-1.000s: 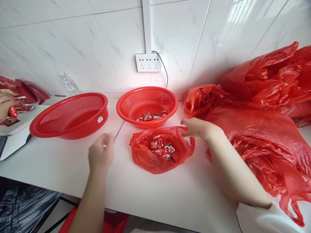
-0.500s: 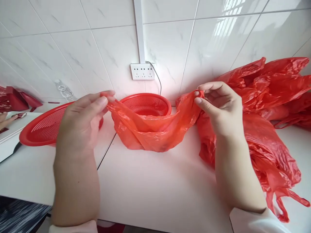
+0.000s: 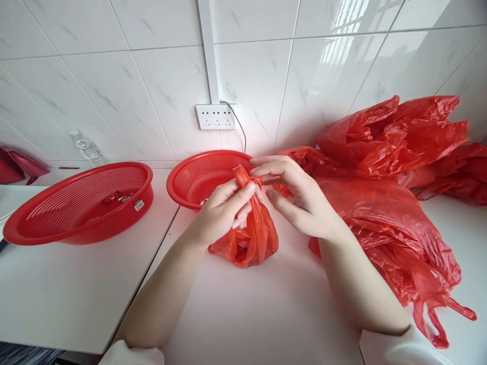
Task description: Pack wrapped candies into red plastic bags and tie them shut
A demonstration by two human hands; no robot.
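On the white table [image 3: 247, 309], near centre, sits a small red plastic bag [image 3: 254, 242]. The left hand [image 3: 222, 213] is clenched round its gathered neck, and the right hand [image 3: 300, 200] pinches its twisted top. Its contents barely show through the film. Behind the hands is a round red perforated plastic basket [image 3: 190, 177], partly hidden. A larger red basket [image 3: 76, 203] sits to the left. On the right, a heap of red plastic bags [image 3: 399, 213] is cut off by the edge.

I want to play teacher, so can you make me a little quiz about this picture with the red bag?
1. True or false: the small red bag that the left hand pinches sits inside a basket.
2. How many red baskets are on the table? A one, B two, C three.
3. Fill in: the big pile of red bags lies to the person's ____.
Key: 1 false; 2 B; 3 right.
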